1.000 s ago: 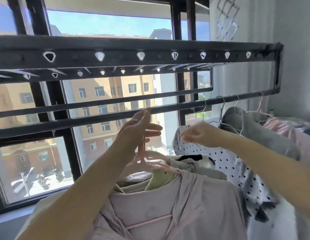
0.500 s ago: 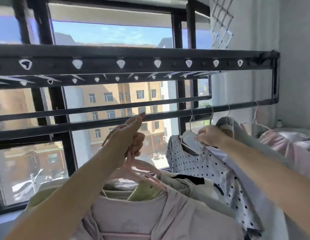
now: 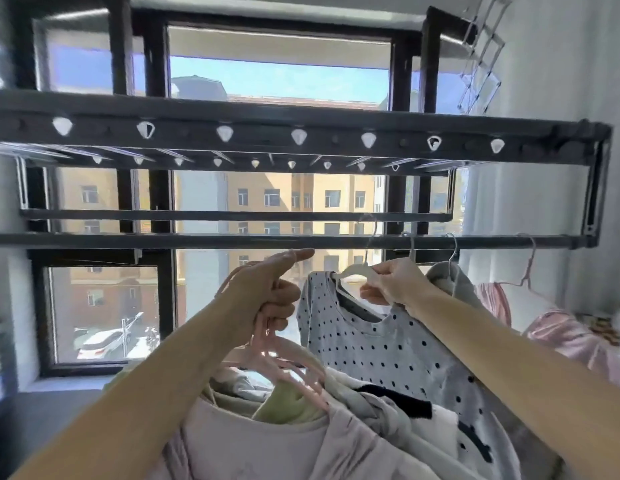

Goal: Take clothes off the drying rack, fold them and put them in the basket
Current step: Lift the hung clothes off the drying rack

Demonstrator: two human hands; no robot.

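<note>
Head view is showing the dotted top (image 3: 388,348) hanging on a white hanger (image 3: 351,271), just below the rail (image 3: 128,240) and right of the middle, its neckline facing the person and its body falling away toward the lower right. The right hand (image 3: 395,285) is pinching that hanger at its neck, fingers curled round the plastic, so the grip is sitting directly under the wire hook (image 3: 366,256). That hook is rising straight up from the hand and crossing the rail; it is blurred, and I cannot tell whether it is resting on the bar or is clear of it. To my eye this is what the coming move is turning on: the rail is running left to right and the hook is standing upright across it, so the hanger is calling for a lift up and then a pull back toward the person, not a slide along. The left hand (image 3: 267,296) is hovering just beside the top, on its left, its lower fingers clenching a bunch of pink hangers (image 3: 284,362) while the forefinger is pointing out toward the rail. Clothes on those hangers, a mauve top (image 3: 253,438) foremost, are drooping beneath it. Further right a grey garment (image 3: 443,275) and a pink one (image 3: 492,299) are hanging from the rail. No basket is showing.
</note>
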